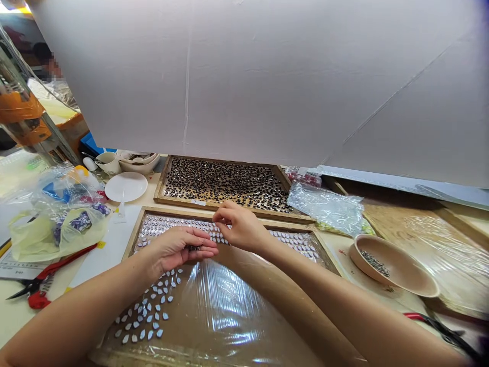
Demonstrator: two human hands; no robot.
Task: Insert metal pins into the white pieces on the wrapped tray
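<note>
My left hand (181,248) is cupped, palm up, over the wooden-framed tray (132,239) in front of me. A few small dark pieces (193,247) lie in its palm, partly hidden by the fingers. To its right, my right hand (240,227) pinches thumb and forefinger together above the tray's far rows; whatever is between the fingertips is too small to make out. Leaf-shaped whitish pieces (148,321) lie loosely at the tray's left on clear film (225,300). Along the far side, similar pieces (294,238) sit in neat rows, many with a darker centre.
Behind stands a second framed tray (158,188) full of small dark pieces. At right are an oval bowl (416,270) with tiny dark bits and red-handled pliers (420,317). Red cutters (38,298), plastic bags (34,234) and a white plate (126,186) lie left. A white panel (260,81) overhangs.
</note>
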